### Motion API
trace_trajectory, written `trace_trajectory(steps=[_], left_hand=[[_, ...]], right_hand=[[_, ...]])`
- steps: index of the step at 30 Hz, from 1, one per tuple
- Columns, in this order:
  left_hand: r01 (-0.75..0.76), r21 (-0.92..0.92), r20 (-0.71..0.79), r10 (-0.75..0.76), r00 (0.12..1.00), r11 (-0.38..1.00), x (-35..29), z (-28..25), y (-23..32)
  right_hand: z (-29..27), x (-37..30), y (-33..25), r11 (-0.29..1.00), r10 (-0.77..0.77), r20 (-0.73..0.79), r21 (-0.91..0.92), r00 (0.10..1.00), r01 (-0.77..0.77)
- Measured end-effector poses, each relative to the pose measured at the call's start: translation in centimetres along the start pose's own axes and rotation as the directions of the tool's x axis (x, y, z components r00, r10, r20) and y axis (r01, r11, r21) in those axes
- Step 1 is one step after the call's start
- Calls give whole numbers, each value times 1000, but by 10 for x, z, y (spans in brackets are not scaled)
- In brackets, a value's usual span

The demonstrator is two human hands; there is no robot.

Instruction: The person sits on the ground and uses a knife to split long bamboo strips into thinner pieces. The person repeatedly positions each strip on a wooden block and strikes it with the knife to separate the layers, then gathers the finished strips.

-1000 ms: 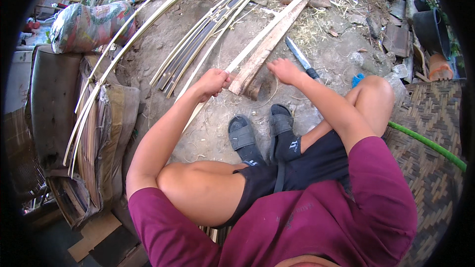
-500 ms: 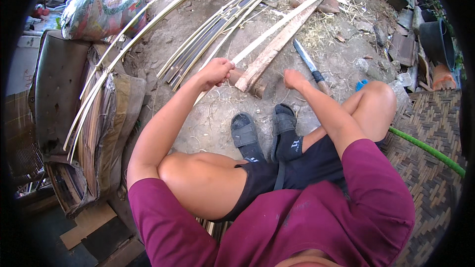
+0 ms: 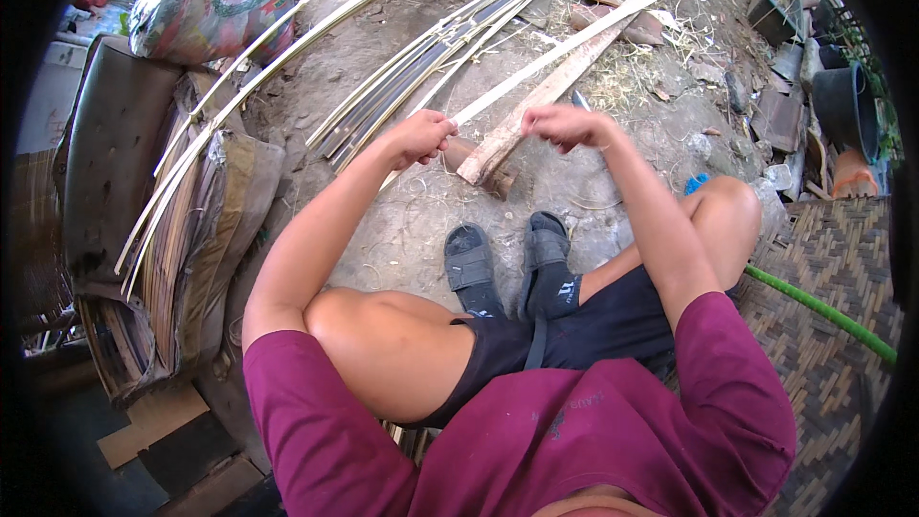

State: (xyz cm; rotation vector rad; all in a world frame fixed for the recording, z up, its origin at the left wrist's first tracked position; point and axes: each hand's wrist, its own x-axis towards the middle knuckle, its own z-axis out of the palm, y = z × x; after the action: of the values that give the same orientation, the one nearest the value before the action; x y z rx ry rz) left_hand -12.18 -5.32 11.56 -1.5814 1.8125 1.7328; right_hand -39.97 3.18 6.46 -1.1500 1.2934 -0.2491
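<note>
A long pale bamboo strip [image 3: 536, 70] is pinched in my left hand [image 3: 424, 137], whose fingers are closed around its near end. From there the strip slants toward the far right, beside a rough wooden plank [image 3: 498, 141]. The plank's near end rests on a short log [image 3: 500, 184]. My right hand [image 3: 567, 126] hovers by the plank with curled fingers; anything between them is hidden. Behind that hand lies a knife, with only part of its blade [image 3: 578, 99] showing.
A bundle of dark and pale strips [image 3: 412, 67] lies on the ground ahead. More long strips [image 3: 215, 124] arch across a worn padded seat [image 3: 120, 163] at left, near a stuffed sack [image 3: 206, 19]. A woven mat [image 3: 823, 345], a green pole [image 3: 823, 314] and a black bucket [image 3: 844, 113] are at right.
My right hand has moved up and slightly left, now covering most of the knife. My left hand keeps its grip on the bamboo strip and has barely moved.
</note>
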Motion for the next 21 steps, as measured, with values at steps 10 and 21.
trace_trajectory(steps=[10,21], left_hand=[[-46,96,-80,54,995,994,-3,-5,13],[-92,109,-53,98,994,990,0,-8,-3]], right_hand=[[212,179,-27,722,210,-466,667,859,185],[216,227,-27,891,202,-400,454,894,2]])
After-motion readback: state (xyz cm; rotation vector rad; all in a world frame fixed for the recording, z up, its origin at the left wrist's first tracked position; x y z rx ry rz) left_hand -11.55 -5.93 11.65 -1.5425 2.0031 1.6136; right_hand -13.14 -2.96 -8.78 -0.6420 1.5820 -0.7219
